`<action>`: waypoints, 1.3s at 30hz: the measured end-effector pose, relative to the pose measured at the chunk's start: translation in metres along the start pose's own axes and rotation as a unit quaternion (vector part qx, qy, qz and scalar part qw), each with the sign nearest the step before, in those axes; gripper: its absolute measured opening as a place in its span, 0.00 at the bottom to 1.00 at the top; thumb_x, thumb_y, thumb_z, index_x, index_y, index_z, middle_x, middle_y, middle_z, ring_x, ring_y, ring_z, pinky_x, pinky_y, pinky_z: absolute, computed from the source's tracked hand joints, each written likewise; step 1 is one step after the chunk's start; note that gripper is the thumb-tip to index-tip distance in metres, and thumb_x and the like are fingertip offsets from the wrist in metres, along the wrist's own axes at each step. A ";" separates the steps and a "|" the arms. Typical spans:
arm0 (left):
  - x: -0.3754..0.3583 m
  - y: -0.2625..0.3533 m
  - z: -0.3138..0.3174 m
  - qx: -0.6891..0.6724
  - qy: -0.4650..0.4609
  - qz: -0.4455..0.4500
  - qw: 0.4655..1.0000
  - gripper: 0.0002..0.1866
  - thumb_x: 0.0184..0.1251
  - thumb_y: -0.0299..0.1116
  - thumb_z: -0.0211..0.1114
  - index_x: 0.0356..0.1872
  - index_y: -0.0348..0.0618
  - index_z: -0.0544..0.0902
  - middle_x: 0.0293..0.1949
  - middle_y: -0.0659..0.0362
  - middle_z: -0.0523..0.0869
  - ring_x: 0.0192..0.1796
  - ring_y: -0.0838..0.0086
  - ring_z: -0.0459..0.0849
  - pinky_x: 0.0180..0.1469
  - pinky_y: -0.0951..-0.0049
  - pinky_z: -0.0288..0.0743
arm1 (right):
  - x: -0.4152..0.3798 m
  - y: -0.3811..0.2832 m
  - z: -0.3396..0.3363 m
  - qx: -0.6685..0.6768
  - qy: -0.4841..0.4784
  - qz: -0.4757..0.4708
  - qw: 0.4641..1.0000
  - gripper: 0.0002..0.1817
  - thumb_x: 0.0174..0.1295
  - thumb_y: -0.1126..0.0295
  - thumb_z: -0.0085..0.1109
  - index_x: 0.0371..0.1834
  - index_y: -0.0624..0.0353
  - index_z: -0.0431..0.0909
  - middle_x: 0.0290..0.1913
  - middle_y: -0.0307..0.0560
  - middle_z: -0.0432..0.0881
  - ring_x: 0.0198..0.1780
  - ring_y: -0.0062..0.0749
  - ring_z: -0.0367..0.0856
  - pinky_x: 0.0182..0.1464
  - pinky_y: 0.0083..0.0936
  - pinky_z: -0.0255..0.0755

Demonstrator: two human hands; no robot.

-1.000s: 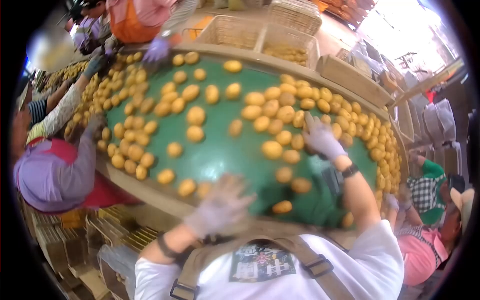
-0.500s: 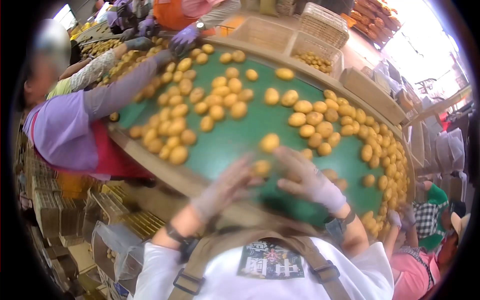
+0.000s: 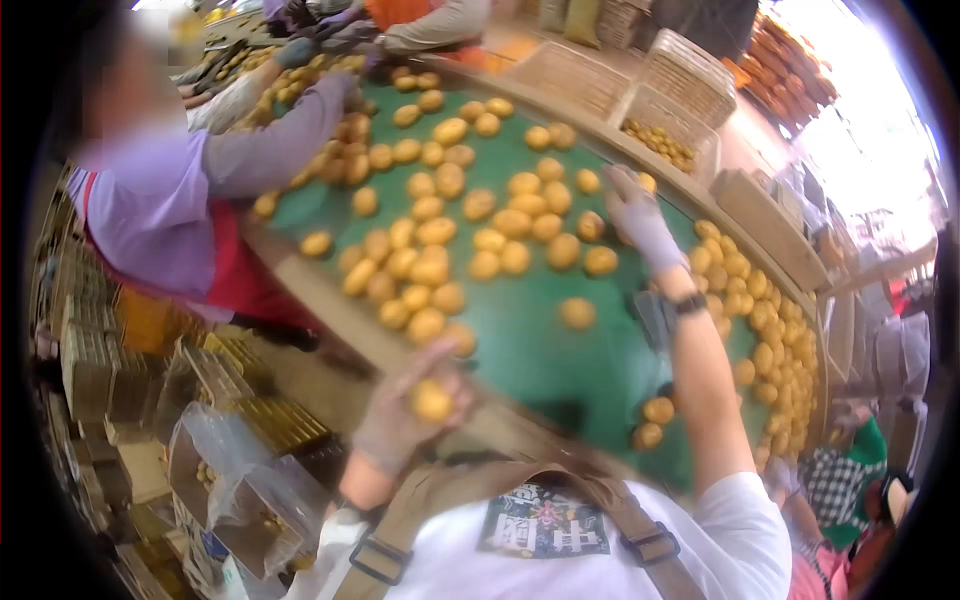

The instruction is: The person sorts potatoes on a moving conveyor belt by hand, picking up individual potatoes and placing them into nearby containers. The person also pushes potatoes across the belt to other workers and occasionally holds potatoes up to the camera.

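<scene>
Yellow potatoes [image 3: 430, 267] lie loosely spread over a green conveyor belt [image 3: 540, 360]. My left hand [image 3: 405, 405], in a pale glove, is at the belt's near edge with a single potato [image 3: 432, 400] held in its curled fingers. Across the belt, close to the far rail, reaches my gloved right hand [image 3: 640, 215]. Its fingers look stretched out among potatoes, with one potato [image 3: 590, 225] just left of it and another [image 3: 647, 182] partly hidden by the fingers. Motion blurs both hands somewhat.
A co-worker in a purple top [image 3: 150, 220] reaches over the belt at left. Denser potatoes [image 3: 775, 330] crowd the belt's right end, near a person in pink [image 3: 830, 570]. Crates [image 3: 570, 80] line the far side. A plastic-lined box [image 3: 240, 500] stands at lower left.
My right hand has moved from the near middle to the far side of the belt. My left hand has drawn back towards me and now holds a potato. Potatoes have shifted on the belt.
</scene>
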State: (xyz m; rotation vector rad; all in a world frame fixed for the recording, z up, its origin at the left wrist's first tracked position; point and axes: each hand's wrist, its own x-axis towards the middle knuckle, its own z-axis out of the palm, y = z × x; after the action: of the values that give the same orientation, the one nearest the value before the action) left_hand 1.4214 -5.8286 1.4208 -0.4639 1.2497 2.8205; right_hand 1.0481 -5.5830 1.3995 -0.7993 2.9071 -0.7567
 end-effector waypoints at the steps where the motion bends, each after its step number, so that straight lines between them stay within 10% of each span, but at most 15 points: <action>1: 0.005 -0.001 0.017 0.005 0.012 -0.002 1.000 0.28 0.77 0.27 0.59 0.76 0.38 0.68 0.40 0.59 0.77 0.42 0.66 0.81 0.39 0.68 0.80 | 0.030 0.003 0.023 -0.062 -0.034 0.031 0.997 0.24 0.73 0.62 0.50 0.71 0.52 0.75 0.74 0.62 0.71 0.70 0.53 0.74 0.70 0.42 0.70; 3: 0.008 -0.003 0.030 -0.183 0.032 -0.027 0.982 0.31 0.76 0.25 0.60 0.78 0.36 0.65 0.40 0.60 0.76 0.40 0.67 0.82 0.39 0.70 0.79 | 0.047 0.016 0.072 -0.180 -0.056 0.021 0.982 0.24 0.72 0.64 0.47 0.69 0.51 0.74 0.73 0.64 0.69 0.71 0.57 0.71 0.71 0.47 0.68; 4: 0.005 -0.017 0.007 -0.064 -0.048 0.046 0.996 0.29 0.80 0.27 0.56 0.79 0.43 0.66 0.43 0.59 0.78 0.42 0.69 0.80 0.39 0.70 0.79 | 0.043 0.021 0.088 -0.235 -0.042 -0.019 0.971 0.23 0.70 0.67 0.46 0.68 0.52 0.75 0.70 0.65 0.70 0.70 0.59 0.71 0.70 0.50 0.68; 10: -0.010 0.009 0.013 0.198 -0.055 0.050 0.977 0.35 0.75 0.21 0.57 0.81 0.45 0.61 0.50 0.58 0.80 0.33 0.77 0.78 0.34 0.78 0.76 | -0.055 -0.068 0.034 0.242 0.037 -0.007 0.970 0.19 0.68 0.71 0.55 0.62 0.59 0.79 0.59 0.61 0.80 0.60 0.58 0.79 0.62 0.44 0.74; 14: 0.005 -0.004 0.014 0.115 -0.051 -0.032 0.992 0.30 0.78 0.32 0.58 0.79 0.45 0.63 0.55 0.51 0.82 0.30 0.77 0.78 0.31 0.79 0.76 | -0.139 -0.149 0.008 0.183 -0.165 -0.318 0.916 0.26 0.69 0.72 0.61 0.71 0.60 0.75 0.64 0.53 0.81 0.67 0.45 0.79 0.69 0.38 0.71; 17: -0.016 0.019 -0.016 0.091 -0.080 -0.012 0.993 0.30 0.81 0.47 0.56 0.76 0.45 0.68 0.55 0.47 0.83 0.31 0.76 0.82 0.31 0.78 0.79 | -0.162 -0.130 -0.015 0.162 -0.107 -0.166 0.967 0.26 0.69 0.72 0.61 0.71 0.61 0.75 0.65 0.53 0.81 0.67 0.46 0.78 0.71 0.35 0.70; 19: -0.028 -0.001 -0.094 -0.232 -0.109 -0.036 0.966 0.25 0.81 0.46 0.57 0.69 0.42 0.74 0.54 0.47 0.83 0.26 0.75 0.81 0.26 0.72 0.80 | -0.182 -0.090 -0.026 0.087 -0.029 -0.034 0.995 0.26 0.70 0.73 0.59 0.72 0.63 0.74 0.66 0.53 0.80 0.67 0.42 0.78 0.72 0.33 0.68; 21: -0.042 0.005 -0.148 -0.188 -0.067 -0.019 0.980 0.22 0.82 0.45 0.55 0.65 0.39 0.76 0.54 0.48 0.83 0.35 0.70 0.86 0.34 0.71 0.85 | -0.210 -0.047 -0.034 0.174 0.015 0.143 0.974 0.25 0.72 0.74 0.57 0.72 0.65 0.73 0.66 0.51 0.81 0.67 0.37 0.78 0.72 0.32 0.67; 23: -0.014 -0.047 -0.214 0.342 0.173 0.140 0.913 0.23 0.82 0.46 0.53 0.64 0.39 0.76 0.57 0.48 0.82 0.46 0.66 0.86 0.44 0.69 0.86 | -0.226 -0.038 -0.039 0.206 0.052 0.160 0.964 0.24 0.73 0.75 0.55 0.72 0.67 0.74 0.66 0.51 0.81 0.67 0.35 0.78 0.72 0.31 0.68; 25: 0.006 -0.079 -0.247 0.326 0.301 0.167 0.881 0.22 0.82 0.45 0.53 0.65 0.39 0.75 0.59 0.48 0.82 0.56 0.63 0.84 0.54 0.66 0.84 | -0.237 -0.036 -0.036 0.214 0.074 0.177 0.958 0.23 0.73 0.75 0.54 0.71 0.67 0.74 0.66 0.50 0.81 0.67 0.34 0.78 0.72 0.31 0.68; 28: 0.064 -0.065 -0.203 -0.216 0.295 0.097 0.926 0.22 0.81 0.39 0.56 0.68 0.39 0.73 0.63 0.50 0.80 0.65 0.61 0.79 0.66 0.62 0.78 | -0.260 -0.031 -0.028 0.155 0.066 0.167 0.971 0.23 0.74 0.75 0.54 0.71 0.66 0.74 0.65 0.51 0.81 0.67 0.36 0.78 0.72 0.31 0.68; 30: 0.075 -0.052 -0.190 -0.209 0.297 0.172 0.916 0.24 0.80 0.35 0.58 0.71 0.38 0.70 0.66 0.52 0.79 0.66 0.61 0.78 0.69 0.60 0.75 | -0.261 -0.043 -0.047 0.058 0.037 0.123 0.990 0.23 0.74 0.74 0.54 0.72 0.65 0.74 0.65 0.52 0.82 0.67 0.37 0.78 0.72 0.31 0.68; 33: 0.054 0.004 -0.126 0.178 0.396 0.384 0.815 0.23 0.76 0.30 0.61 0.70 0.40 0.75 0.67 0.54 0.81 0.66 0.59 0.79 0.70 0.62 0.72 | -0.304 0.045 -0.062 0.046 0.106 0.210 0.971 0.24 0.76 0.69 0.56 0.73 0.63 0.73 0.69 0.56 0.78 0.68 0.43 0.77 0.71 0.33 0.68; 36: 0.035 0.059 -0.104 0.671 0.251 0.313 0.623 0.20 0.72 0.29 0.63 0.63 0.42 0.82 0.64 0.49 0.82 0.65 0.53 0.79 0.69 0.57 0.74 | -0.344 0.126 -0.076 0.004 0.229 0.278 0.933 0.28 0.73 0.64 0.60 0.73 0.64 0.73 0.71 0.61 0.77 0.71 0.50 0.75 0.73 0.40 0.67; 39: 0.064 0.056 -0.063 0.721 0.127 0.327 0.597 0.19 0.66 0.25 0.64 0.58 0.44 0.86 0.62 0.48 0.83 0.65 0.52 0.79 0.69 0.56 0.73 | -0.366 0.170 -0.057 -0.217 0.179 0.303 0.911 0.30 0.73 0.60 0.60 0.74 0.65 0.72 0.70 0.63 0.76 0.71 0.53 0.74 0.73 0.41 0.66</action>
State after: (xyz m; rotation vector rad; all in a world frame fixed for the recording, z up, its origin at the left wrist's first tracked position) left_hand 1.3692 -5.9189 1.4029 -0.2396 3.4958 0.8742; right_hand 1.2758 -5.2507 1.3366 0.3053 3.3916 -0.2040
